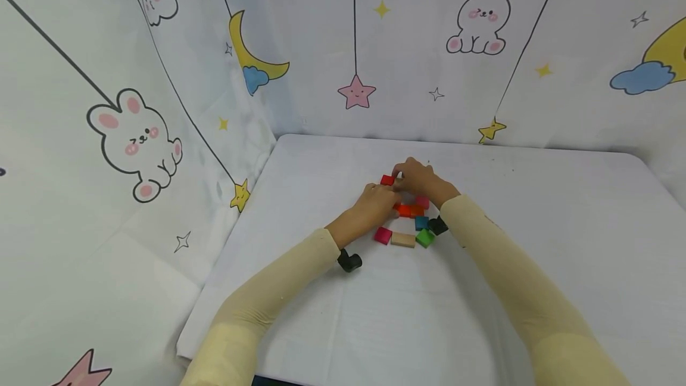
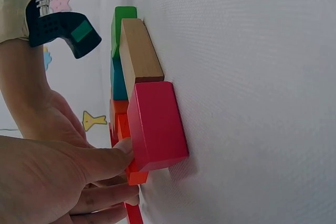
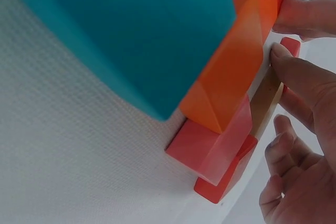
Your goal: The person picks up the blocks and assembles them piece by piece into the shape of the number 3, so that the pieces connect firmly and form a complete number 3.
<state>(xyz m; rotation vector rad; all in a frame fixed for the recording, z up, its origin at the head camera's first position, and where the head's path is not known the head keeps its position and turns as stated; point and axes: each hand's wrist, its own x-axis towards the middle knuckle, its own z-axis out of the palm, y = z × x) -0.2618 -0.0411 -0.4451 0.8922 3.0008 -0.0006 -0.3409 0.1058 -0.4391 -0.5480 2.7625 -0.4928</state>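
Note:
In the head view both hands meet over a small arrangement of colored blocks. My left hand (image 1: 375, 204) has its thumb against the left end of two orange blocks (image 2: 137, 176), with its fingers on the far side. My right hand (image 1: 419, 179) pinches a natural wood block (image 3: 266, 95) lying behind the orange ones; some of its fingers are curled. Around them are a red block (image 1: 387, 180), a pink block (image 1: 422, 202), a blue block (image 3: 131, 35), a green block (image 1: 425, 237), a plain wooden block (image 1: 403, 240) and a crimson block (image 2: 160, 124).
The blocks lie on a white-covered table (image 1: 300, 326). Cartoon-printed white cloth (image 1: 321, 34) rises behind it and on the left. Black wrist cameras (image 1: 349, 261) are strapped at the sleeve cuffs. A dark edge (image 1: 273, 380) shows at the bottom.

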